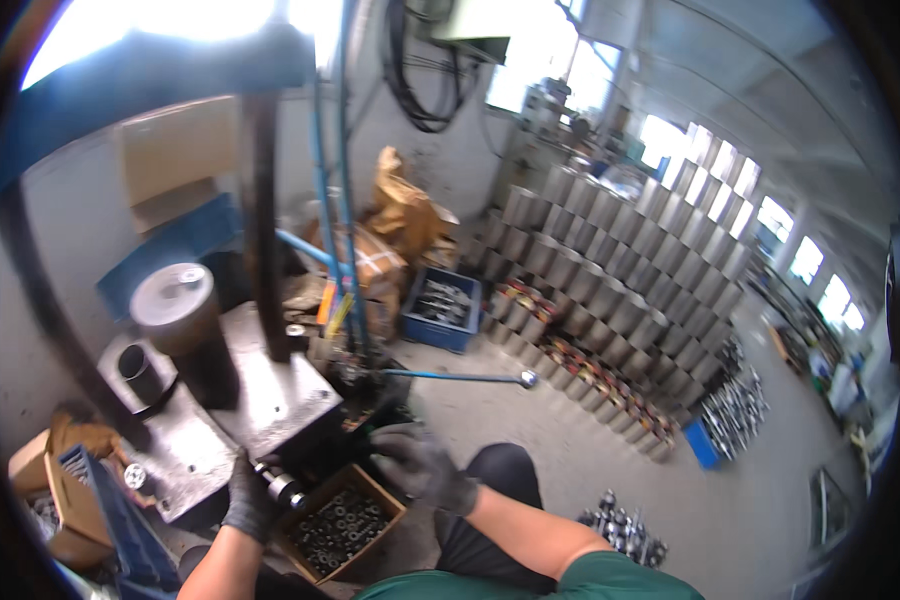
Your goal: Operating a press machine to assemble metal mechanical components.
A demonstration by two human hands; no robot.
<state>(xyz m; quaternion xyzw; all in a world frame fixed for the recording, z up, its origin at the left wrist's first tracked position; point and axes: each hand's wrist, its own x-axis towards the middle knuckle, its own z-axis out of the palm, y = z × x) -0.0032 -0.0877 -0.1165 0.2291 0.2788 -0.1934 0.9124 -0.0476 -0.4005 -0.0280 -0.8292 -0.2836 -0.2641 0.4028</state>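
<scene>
My left hand (251,502), in a dark grey glove, is closed around a shiny metal rod-like part (282,487) with a thicker, dark-banded end. It holds the part tilted at the front edge of a steel press table (270,385). My right hand (426,470), gloved the same way, is held above my knee, right of a cardboard box (382,490). Its fingers point left and look apart, with nothing visible between them, though they are slightly blurred. Inside the box lie many small metal rings or nuts (338,530).
On the press table stand a white-topped cylinder (173,300) and a short dark tube (140,372) between dark posts (262,220). A blue lever with a ball end (527,379) sticks out rightward. Beyond are a blue parts bin (440,308), stacked metal cylinders (610,290) and floor piles of metal parts (625,530).
</scene>
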